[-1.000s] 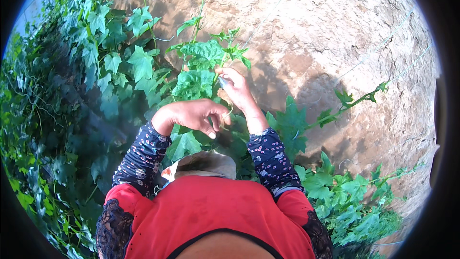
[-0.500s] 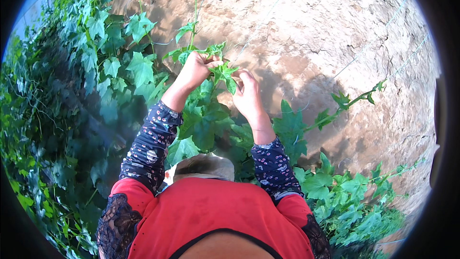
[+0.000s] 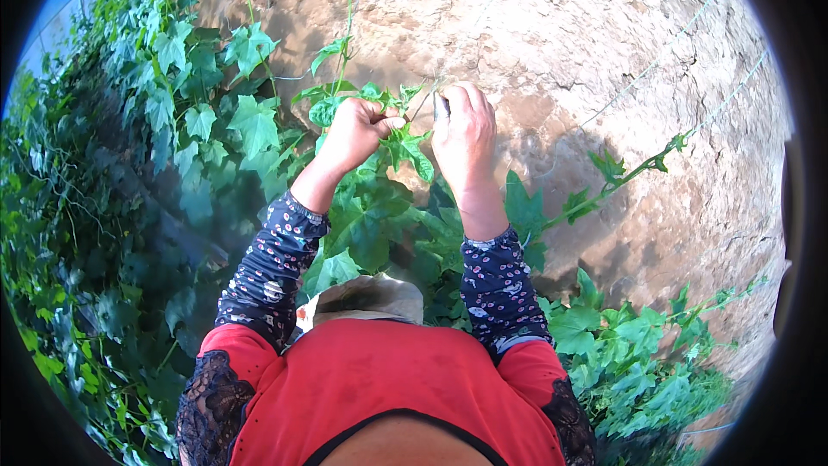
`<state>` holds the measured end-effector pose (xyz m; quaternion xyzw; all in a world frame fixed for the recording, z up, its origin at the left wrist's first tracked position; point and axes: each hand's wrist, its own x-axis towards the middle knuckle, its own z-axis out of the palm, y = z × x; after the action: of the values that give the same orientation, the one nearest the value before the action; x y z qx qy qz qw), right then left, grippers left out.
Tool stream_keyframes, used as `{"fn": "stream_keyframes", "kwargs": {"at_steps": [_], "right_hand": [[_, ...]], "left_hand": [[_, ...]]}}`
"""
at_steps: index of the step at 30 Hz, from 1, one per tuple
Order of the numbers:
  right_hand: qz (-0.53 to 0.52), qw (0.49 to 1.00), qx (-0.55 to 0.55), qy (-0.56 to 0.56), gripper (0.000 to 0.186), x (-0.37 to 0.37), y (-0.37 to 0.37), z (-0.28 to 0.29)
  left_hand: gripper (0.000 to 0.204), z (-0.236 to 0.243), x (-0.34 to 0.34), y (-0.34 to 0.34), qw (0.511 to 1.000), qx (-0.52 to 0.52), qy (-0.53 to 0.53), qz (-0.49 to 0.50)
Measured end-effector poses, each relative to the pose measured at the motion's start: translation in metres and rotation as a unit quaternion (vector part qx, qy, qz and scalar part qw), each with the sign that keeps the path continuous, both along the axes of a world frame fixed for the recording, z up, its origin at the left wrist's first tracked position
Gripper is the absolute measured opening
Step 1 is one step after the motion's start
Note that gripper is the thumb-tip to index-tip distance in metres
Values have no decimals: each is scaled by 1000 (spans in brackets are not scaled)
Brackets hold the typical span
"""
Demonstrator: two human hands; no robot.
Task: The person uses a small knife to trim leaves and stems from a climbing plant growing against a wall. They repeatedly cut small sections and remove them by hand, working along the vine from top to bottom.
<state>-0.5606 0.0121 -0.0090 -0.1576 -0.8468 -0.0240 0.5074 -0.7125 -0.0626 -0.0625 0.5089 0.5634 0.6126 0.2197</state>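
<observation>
My left hand [image 3: 355, 131] pinches the vine shoot [image 3: 407, 148] near its leafy tip, thumb against bent fingers. Young green leaves stick out past its fingertips. Just to the right, my right hand [image 3: 466, 134] is closed with its back up and fingers curled. A narrow dark thing [image 3: 442, 107] shows beside its thumb; its kind cannot be made out. A thin strand [image 3: 423, 107] spans the gap between the two hands. Broad leaves [image 3: 371, 220] of the plant hang below my wrists.
Dense climbing vines [image 3: 103, 233] fill the left side. Beyond the hands rises a rough earthen wall [image 3: 586, 43], with thin strings [image 3: 660, 56] stretched across it. Another vine shoot [image 3: 625, 181] climbs a string at right, above a leafy clump [image 3: 634, 345]. An upright shoot [image 3: 347, 34] stands behind my left hand.
My right hand has moved up and slightly right, away from the leafy tip, and turned its back upward. The dark thing by its thumb now shows. My left hand has barely moved.
</observation>
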Motion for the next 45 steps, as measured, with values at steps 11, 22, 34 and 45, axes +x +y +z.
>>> {"fn": "stream_keyframes", "kwargs": {"at_steps": [11,22,34,45], "right_hand": [[-35,998,42,-16,17,0,5,5],[221,843,-285,-399,11,67,-30,12],[279,875,-263,-295,9,25,-58,11],[217,910,-316,-157,13,-70,-31,-14]], "left_hand": [[15,11,4,-8,992,-42,109,39],[22,-49,-25,3,981,64,-144,114],[20,-33,-102,25,935,145,-2,323],[32,-34,-129,72,997,-23,-69,11]]}}
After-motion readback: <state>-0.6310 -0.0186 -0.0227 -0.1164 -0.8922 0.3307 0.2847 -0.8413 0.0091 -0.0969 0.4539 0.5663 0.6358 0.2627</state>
